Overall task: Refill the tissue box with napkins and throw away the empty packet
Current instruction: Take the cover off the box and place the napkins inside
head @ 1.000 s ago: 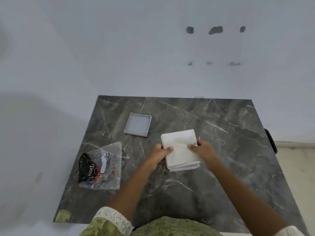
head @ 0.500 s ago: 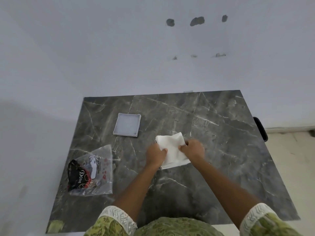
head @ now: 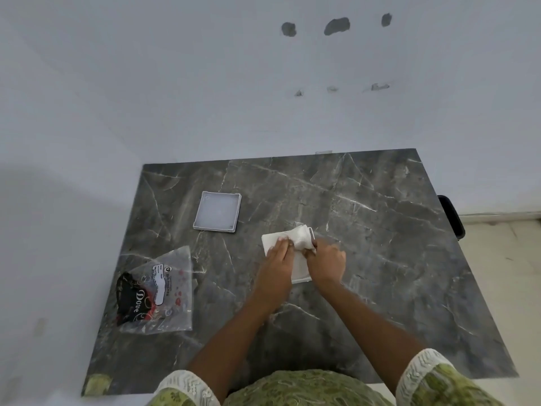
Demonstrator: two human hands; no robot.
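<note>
A stack of white napkins (head: pixel 301 237) sits in a shallow white tissue box (head: pixel 301 278) at the middle of the dark marble table (head: pixel 380 259). My left hand (head: pixel 278 259) lies flat on the left part of the stack. My right hand (head: pixel 326 260) pinches the napkins at their right side, where they bunch up. The box's flat grey lid (head: pixel 218 211) rests apart, to the upper left. An empty clear plastic packet (head: pixel 156 291) with a black and red label lies at the table's left edge.
The table stands against a white wall, with its far and left edges close to it. A black object (head: pixel 452 215) sticks out past the table's right edge. Light floor shows on the right.
Both hands have moved in over the napkin stack. The flat stack is now bunched at its far right side and covers less of the table.
</note>
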